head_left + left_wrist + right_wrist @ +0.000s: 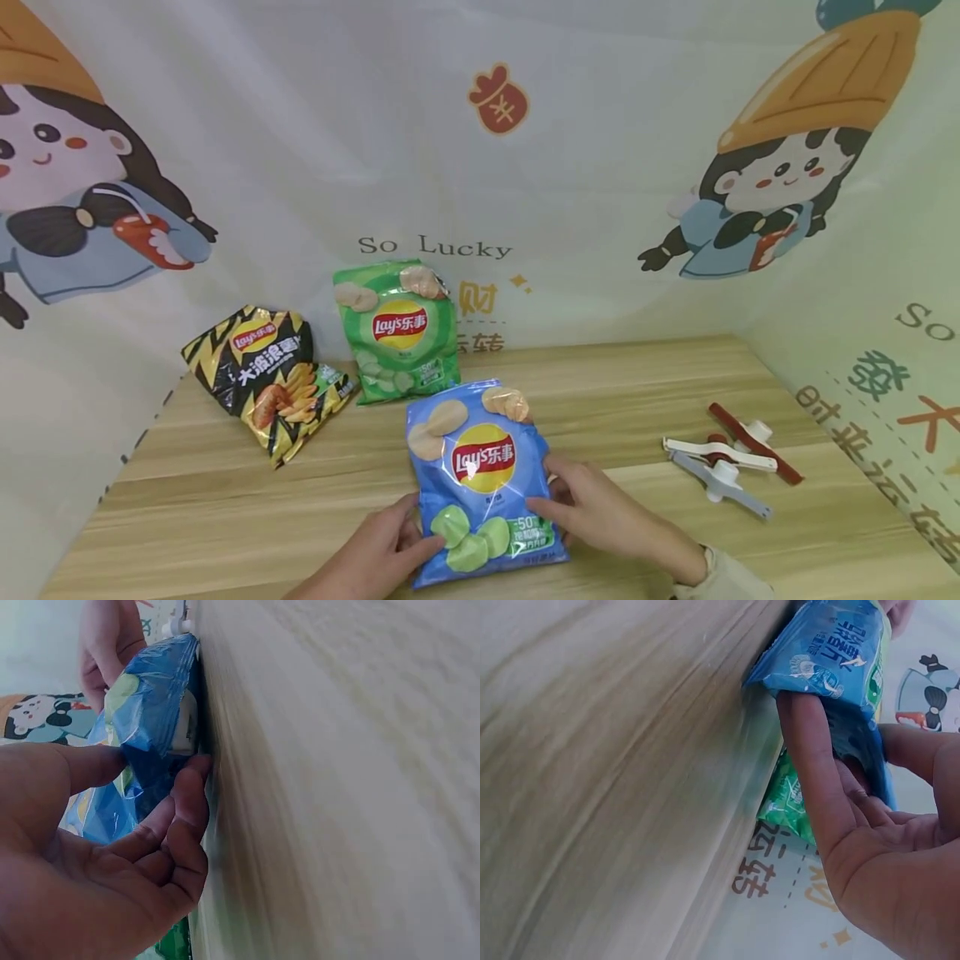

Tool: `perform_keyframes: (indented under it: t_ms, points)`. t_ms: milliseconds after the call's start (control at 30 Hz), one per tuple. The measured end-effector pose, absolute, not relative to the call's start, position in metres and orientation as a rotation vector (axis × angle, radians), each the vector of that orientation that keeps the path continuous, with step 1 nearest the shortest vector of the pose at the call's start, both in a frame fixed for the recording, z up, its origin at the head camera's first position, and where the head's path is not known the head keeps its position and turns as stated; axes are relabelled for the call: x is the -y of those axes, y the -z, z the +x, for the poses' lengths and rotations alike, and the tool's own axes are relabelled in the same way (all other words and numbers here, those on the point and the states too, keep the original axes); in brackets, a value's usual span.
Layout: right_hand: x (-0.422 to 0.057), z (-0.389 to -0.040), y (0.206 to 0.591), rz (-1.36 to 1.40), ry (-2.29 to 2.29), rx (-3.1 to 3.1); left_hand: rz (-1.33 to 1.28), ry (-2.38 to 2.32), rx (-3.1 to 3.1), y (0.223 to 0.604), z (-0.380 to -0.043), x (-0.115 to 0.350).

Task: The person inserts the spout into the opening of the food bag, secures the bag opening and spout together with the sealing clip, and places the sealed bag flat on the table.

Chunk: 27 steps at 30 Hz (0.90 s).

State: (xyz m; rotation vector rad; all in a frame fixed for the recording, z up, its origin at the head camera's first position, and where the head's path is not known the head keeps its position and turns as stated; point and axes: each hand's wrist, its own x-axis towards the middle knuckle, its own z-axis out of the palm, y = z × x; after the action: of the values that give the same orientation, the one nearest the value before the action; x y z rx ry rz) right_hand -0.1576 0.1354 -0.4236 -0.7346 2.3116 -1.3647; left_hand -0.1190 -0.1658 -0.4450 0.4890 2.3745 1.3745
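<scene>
White cloth (592, 192) printed with lettering and cartoons fills the upper part of the head view and both sides. Pale wood-grain tabletop (262, 517) spreads across the lower half. Two cartoon figures in orange hats are printed on the cloth, one (67, 242) at the upper left, the other (772, 175) at the upper right.

Blue Lay's bag (483, 483) sits at the lower centre of the frame, label facing the camera, one hand at each side. Left of centre, a black-and-yellow bag (273, 375) lies tilted, its right corner close to the lower left of a green bag (401, 333), which stands nearly upright against the cloth at the centre.

The right hand (600, 508), at the lower right of the blue bag, pinches its side edge, thumb on the front and fingers behind. The left hand (382, 546) pinches the lower left edge likewise; in the left wrist view its thumb and curled fingers close on the crinkled film.

Three bar-shaped clips cluster at right: dark red (776, 467), white (753, 458) and grey (692, 469). Smallest is a red pouch print (498, 98) at top centre.
</scene>
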Motion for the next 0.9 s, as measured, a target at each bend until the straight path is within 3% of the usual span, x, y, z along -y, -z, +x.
perform_keyframes:
  t_ms: [233, 600, 900]
  points:
    - [-0.149, -0.162, 0.422, -0.741, 1.345, -2.337, 0.487, -1.428, -2.346, 0.447, -0.119, 0.17]
    - [-0.226, -0.163, 0.396, -0.732, 1.192, -2.724, 0.518, -1.267, -2.577, 0.441, -0.118, 0.165]
    - [-0.282, -0.162, 0.397, -0.597, 0.86, -3.214, 0.409, -1.038, -2.784, 0.429, -0.115, 0.161]
